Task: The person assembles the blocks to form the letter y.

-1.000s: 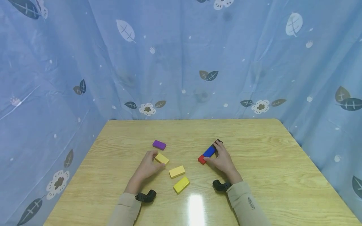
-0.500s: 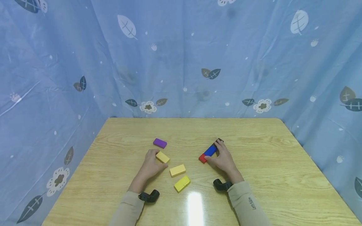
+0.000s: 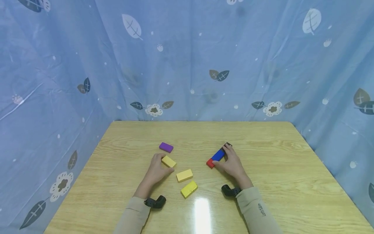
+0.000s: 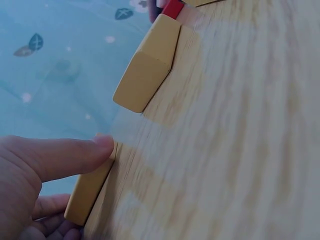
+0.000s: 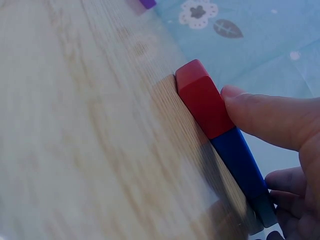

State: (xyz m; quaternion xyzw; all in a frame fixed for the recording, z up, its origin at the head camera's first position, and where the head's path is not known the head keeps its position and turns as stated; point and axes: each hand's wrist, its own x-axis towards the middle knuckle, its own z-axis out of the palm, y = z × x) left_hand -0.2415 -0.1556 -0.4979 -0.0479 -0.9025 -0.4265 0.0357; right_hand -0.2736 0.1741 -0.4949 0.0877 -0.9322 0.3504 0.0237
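Observation:
My left hand (image 3: 155,169) has its thumb and fingers at the two ends of a pale yellow block (image 3: 169,161), pinching it low on the wooden table. In the left wrist view, the thumb lies at the near end of that yellow block (image 4: 89,192), with the other fingers curled at its far end. My right hand (image 3: 232,163) spans a slanted row of blocks lying end to end. Its thumb presses the red block (image 5: 202,100), the blue block (image 5: 242,160) lies in the middle, and the fingers reach the black block (image 3: 229,145), partly covering it.
A purple block (image 3: 166,147) lies behind the left hand's block. Between the hands lie another pale yellow block (image 3: 184,175) and a brighter yellow block (image 3: 189,189). A blue patterned curtain (image 3: 187,58) hangs along the back and sides of the table (image 3: 277,149).
The left hand has shifted slightly right, its thumb coming closer in on the yellow block. The right hand keeps its place along the row. The head view has tilted slightly.

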